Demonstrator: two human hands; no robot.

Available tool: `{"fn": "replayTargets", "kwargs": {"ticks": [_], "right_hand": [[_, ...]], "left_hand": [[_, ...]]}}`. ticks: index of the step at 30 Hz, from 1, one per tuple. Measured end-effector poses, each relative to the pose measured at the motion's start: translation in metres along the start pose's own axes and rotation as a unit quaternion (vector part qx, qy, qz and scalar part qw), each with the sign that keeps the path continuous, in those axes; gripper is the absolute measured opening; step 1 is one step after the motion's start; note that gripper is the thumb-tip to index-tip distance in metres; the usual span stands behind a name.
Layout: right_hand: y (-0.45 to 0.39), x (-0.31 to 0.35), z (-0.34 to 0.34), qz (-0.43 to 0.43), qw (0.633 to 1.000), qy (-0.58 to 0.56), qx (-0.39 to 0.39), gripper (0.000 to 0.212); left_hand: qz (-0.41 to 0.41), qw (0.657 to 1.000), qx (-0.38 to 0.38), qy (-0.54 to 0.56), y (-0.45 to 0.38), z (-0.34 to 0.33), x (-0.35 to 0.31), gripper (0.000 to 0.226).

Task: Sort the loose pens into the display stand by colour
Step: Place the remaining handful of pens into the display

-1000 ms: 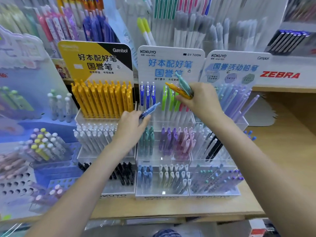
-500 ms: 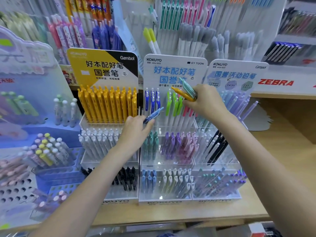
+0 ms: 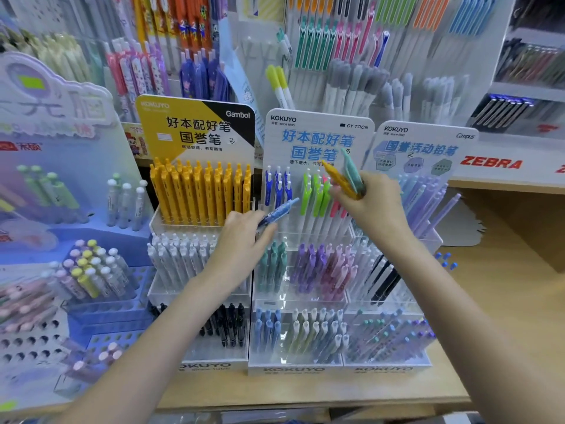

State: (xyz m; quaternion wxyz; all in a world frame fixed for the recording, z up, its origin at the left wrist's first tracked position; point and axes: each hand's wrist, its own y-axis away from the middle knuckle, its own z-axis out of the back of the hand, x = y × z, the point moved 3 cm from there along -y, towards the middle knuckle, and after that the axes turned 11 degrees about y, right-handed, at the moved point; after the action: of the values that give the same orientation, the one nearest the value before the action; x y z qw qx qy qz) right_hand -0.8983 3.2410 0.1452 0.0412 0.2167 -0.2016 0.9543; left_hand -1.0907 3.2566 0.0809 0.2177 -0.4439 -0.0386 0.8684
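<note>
blue pen (image 3: 279, 212), tilted, tip end up and to the right, pinched in left hand (image 3: 244, 240) in front of the middle display stand (image 3: 293, 367), just below the top-tier row of blue pens (image 3: 278, 186). small bundle of loose pens (image 3: 347, 177), one orange and at least one teal, gripped in curled fingers of right hand (image 3: 371, 203), fanned up and to the left across the stand's white header card (image 3: 318, 139). beside the blue row on the same tier: green pens (image 3: 315, 194), then pink ones partly hidden behind the right hand. middle tier: teal, purple and pink pens; bottom tier: pale blue and pale yellow-white pens. to the left, yellow-headed stand (image 3: 195, 127) with orange-yellow pens (image 3: 201, 191) above white and black rows. to the right, third stand (image 3: 425, 148) with lilac pencils. all three on a wooden shelf (image 3: 305, 393). further pen racks behind, blurred; "zebra" label (image 3: 490, 163) at far right.
</note>
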Motion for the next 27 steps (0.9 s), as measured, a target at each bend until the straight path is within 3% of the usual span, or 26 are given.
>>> {"fn": "replayTargets", "kwargs": {"ticks": [3, 5, 9, 12, 15, 18, 22, 27], "right_hand": [[0.033, 0.010, -0.016, -0.047, 0.965, -0.238, 0.098, 0.010], [0.045, 0.014, -0.024, -0.086, 0.938, -0.309, 0.130, 0.006], [0.054, -0.004, -0.023, -0.181, 0.909, -0.359, 0.106, 0.008], [0.061, -0.023, -0.021, -0.254, 0.869, -0.417, 0.076, 0.009], [0.069, -0.028, -0.024, -0.266, 0.845, -0.461, 0.062, 0.008], [0.071, -0.027, -0.024, -0.263, 0.839, -0.473, 0.049, 0.008], [0.074, -0.036, -0.021, -0.272, 0.838, -0.472, 0.031, 0.009], [0.094, -0.071, 0.008, -0.265, 0.878, -0.397, -0.040, 0.006]], "left_hand": [[-0.033, 0.998, 0.053, 0.012, 0.009, -0.006, -0.008, 0.010], [-0.047, 0.996, 0.068, 0.014, 0.013, -0.011, -0.010, 0.008], [-0.033, 0.995, 0.062, 0.075, 0.023, -0.009, 0.001, 0.026], [-0.011, 0.989, 0.024, 0.148, 0.027, -0.001, 0.008, 0.021], [-0.008, 0.982, 0.063, 0.176, 0.030, -0.006, 0.004, 0.023], [-0.008, 0.981, 0.081, 0.175, 0.032, -0.010, 0.000, 0.022], [-0.038, 0.997, 0.037, 0.062, 0.040, -0.004, 0.008, 0.024], [-0.072, 0.995, 0.052, 0.036, 0.061, -0.020, 0.012, 0.025]]}}
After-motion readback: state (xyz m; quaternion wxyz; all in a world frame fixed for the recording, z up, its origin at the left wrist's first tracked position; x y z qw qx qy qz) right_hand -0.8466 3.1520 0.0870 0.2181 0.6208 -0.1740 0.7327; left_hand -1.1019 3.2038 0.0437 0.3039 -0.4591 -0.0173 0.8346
